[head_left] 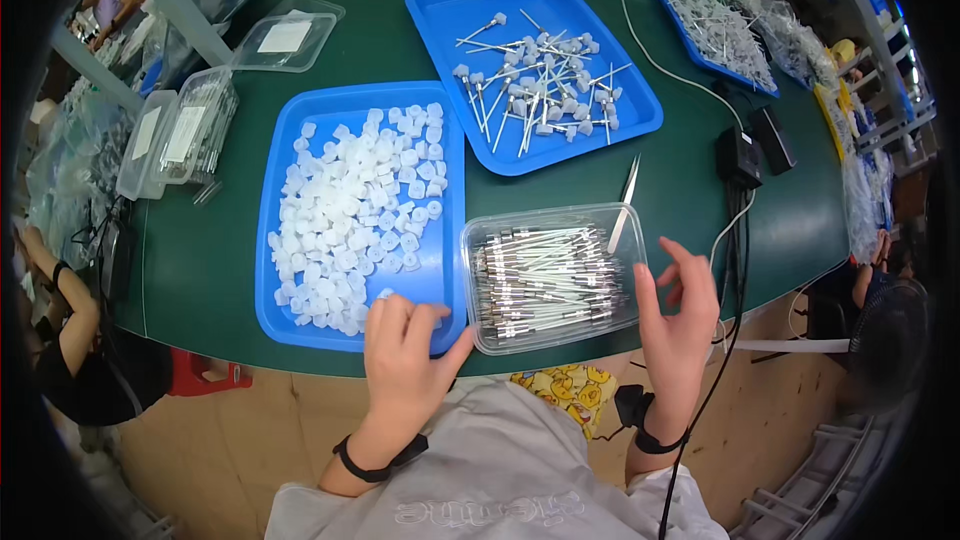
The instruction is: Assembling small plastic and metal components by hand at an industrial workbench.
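My left hand (405, 355) reaches over the front rim of a blue tray (440, 260) heaped with small white translucent plastic caps (345, 210). Its fingertips bend down beside the nearest caps, and the thumb sits apart near the left wall of a clear plastic box. That box (555, 340) holds many thin metal rods (545, 275) with darker ends. Just off the box's right side, my right hand (680, 315) is raised with fingers apart and nothing visible in it. Tweezers (625, 202) lie slantwise by the box's far right corner.
Behind stands another blue tray (420, 15) with capped rods (540, 85). Clear boxes (200, 130) of rods and an opened clear lid (285, 37) lie at left. Black power adapters (738, 158) with cables sit at right. More trays and bags line the far right, with other people around.
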Tool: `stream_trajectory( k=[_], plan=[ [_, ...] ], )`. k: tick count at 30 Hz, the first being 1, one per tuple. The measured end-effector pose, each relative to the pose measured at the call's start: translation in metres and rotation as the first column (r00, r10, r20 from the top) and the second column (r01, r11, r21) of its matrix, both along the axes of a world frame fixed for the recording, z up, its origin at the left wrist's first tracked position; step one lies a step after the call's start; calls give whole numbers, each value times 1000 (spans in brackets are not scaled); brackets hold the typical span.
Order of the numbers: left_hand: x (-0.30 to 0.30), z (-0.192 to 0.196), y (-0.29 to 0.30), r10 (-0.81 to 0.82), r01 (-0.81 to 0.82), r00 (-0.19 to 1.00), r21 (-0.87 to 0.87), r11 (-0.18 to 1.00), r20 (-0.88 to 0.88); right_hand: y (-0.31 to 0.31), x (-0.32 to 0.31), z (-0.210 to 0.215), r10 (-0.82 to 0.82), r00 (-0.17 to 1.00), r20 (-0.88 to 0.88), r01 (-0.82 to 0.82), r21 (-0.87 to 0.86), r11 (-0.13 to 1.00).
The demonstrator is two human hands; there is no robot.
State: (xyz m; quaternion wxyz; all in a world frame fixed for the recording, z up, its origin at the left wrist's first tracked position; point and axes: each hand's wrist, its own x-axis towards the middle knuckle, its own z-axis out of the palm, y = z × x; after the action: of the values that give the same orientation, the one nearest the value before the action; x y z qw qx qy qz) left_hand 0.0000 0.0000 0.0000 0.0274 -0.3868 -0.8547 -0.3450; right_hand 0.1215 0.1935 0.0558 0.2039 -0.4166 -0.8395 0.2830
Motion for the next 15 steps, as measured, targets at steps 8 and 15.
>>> stream_trajectory(
  k=[8,15],
  plan=[
    [-10,23,-15,-98,16,915,207,978,391,13,-27,0,570,753,330,-655,293,696],
    [-13,26,-9,-110,-4,870,230,973,480,17,-24,-7,602,702,379,-706,260,659]
  ],
)
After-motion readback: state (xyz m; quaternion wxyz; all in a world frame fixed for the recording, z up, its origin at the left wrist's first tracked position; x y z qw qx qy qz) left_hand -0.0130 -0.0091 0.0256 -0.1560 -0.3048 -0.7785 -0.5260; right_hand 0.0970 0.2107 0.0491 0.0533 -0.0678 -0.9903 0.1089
